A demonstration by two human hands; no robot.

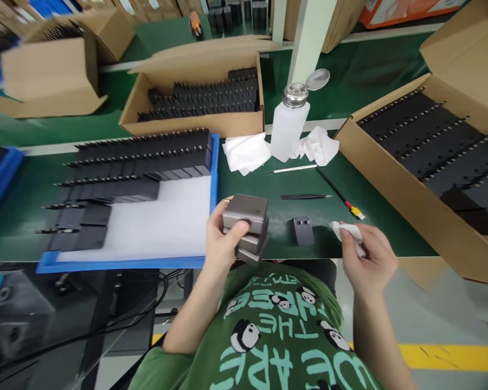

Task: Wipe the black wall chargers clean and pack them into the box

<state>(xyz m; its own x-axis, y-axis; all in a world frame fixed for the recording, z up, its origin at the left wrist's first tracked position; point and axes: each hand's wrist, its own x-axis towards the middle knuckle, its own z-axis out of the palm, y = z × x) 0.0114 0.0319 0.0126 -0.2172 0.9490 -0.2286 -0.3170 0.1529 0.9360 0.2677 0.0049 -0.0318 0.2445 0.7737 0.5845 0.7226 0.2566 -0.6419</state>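
Note:
My left hand (pixel 223 235) is wrapped round a small stack of dark grey blocks (pixel 246 212), held above the front edge of the green table. Further right, my right hand (pixel 368 257) pinches a crumpled white cloth (pixel 352 232). Between the hands a single dark grey block (pixel 303 231) with two small round marks lies on the table. Black tweezers (pixel 306 196) lie behind that block, and a thin white stick (pixel 293 169) lies further back. A black cable (pixel 335 189) with a yellow and red plug reaches toward my right hand.
To the left, a blue-edged tray (pixel 179 227) carries rows of black adapters (pixel 146 157). Behind stands a cardboard box (pixel 195 127) of similar pieces, and another box (pixel 398 184) is at the right. A white pump bottle (pixel 288 127) with lid raised stands between white cloths (pixel 247 153).

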